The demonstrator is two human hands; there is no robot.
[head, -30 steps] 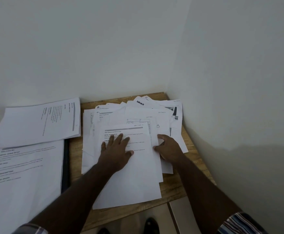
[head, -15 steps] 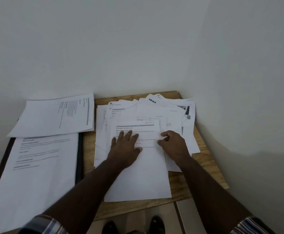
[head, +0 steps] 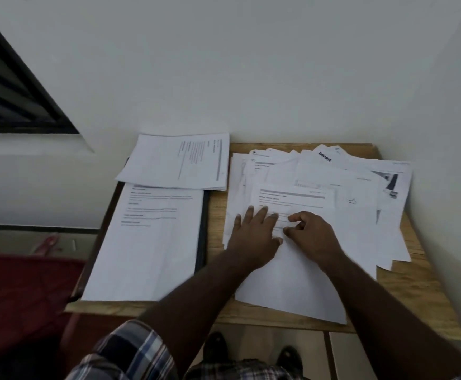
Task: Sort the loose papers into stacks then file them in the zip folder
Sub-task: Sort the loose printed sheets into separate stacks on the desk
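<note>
Both hands lie on the top white printed sheet (head: 292,259) of a fanned loose paper pile (head: 361,187): left hand (head: 254,237) flat with fingers spread, right hand (head: 310,237) with curled fingertips pinching the sheet. Leftward, a dark flat zip folder (head: 203,229) carries two smooth rectangular stacks, the near stack (head: 147,242) lengthwise away from the person, the far stack (head: 174,160) crosswise, all on a grainy wooden tabletop (head: 415,292).

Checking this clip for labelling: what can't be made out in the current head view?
- Print on the top sheet: blurred and partly under the left hand and right hand.
- Loose pile: lower sheets overlapped, count unclear.
- Dark folder: only edges show under a sheet; no zip visible.
</note>
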